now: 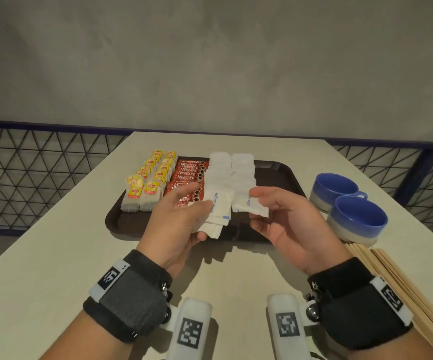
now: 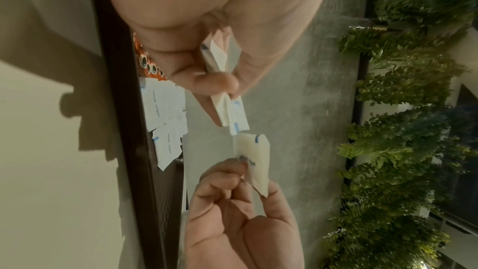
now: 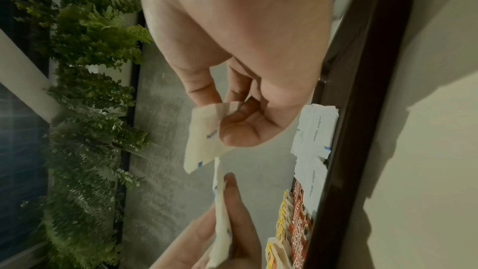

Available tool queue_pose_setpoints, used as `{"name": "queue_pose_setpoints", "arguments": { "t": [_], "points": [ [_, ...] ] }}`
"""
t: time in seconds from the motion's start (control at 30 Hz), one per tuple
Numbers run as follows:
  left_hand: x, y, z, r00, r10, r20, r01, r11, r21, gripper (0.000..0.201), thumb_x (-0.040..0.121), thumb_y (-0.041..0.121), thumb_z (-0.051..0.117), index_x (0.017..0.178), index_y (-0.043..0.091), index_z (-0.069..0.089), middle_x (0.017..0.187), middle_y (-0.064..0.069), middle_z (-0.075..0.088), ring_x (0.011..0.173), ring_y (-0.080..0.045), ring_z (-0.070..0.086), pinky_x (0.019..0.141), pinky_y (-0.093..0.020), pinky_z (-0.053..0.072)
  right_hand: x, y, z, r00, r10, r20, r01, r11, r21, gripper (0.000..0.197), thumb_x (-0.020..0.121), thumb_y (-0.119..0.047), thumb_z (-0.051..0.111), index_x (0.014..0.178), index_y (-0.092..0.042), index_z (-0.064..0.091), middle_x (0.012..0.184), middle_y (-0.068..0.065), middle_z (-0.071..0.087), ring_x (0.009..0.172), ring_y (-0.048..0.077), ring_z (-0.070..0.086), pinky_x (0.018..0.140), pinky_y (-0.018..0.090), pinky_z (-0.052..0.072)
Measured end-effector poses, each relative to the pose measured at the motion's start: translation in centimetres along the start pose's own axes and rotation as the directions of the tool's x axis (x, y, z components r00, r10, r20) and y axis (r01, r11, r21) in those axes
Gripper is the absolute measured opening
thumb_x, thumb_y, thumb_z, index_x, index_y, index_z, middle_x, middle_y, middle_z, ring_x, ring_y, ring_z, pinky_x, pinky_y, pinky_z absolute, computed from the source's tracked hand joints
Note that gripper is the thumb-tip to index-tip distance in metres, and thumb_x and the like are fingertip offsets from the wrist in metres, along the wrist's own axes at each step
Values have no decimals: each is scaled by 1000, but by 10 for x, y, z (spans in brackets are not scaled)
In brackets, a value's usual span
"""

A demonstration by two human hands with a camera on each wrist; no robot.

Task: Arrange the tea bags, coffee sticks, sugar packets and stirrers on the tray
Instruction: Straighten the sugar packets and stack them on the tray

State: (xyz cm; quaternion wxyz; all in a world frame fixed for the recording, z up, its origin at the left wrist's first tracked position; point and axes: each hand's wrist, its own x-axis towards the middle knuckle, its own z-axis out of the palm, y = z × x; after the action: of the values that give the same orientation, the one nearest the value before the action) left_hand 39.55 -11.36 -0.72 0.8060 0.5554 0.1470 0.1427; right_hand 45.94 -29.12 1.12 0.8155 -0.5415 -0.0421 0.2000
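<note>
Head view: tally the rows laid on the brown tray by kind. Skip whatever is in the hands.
Yellow-tagged tea bag rows: 2
Red coffee stick rows: 1
White paper sugar packet rows: 2
Total: 5 rows

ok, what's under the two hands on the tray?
Under the left hand and its sugar packets: the front of the Nescafe stick row and bare tray. Under the right hand: dark tray. Anything directly beneath the palms is covered.
</note>
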Motion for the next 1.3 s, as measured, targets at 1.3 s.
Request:
{"name": "queue_pose_setpoints", "arguments": {
  "t": [1.3],
  "points": [
    [-7,-1,5,973,-141,182,124,987,102,23,99,20,61,121,16,70,94,-11,72,48,-12,56,36,-20,31,-1,8,-2,992,-18,127,52,962,-268,22,91,-1,71,111,-7,68,110,16,75,81,19,71,60,28,54]
  ]
}}
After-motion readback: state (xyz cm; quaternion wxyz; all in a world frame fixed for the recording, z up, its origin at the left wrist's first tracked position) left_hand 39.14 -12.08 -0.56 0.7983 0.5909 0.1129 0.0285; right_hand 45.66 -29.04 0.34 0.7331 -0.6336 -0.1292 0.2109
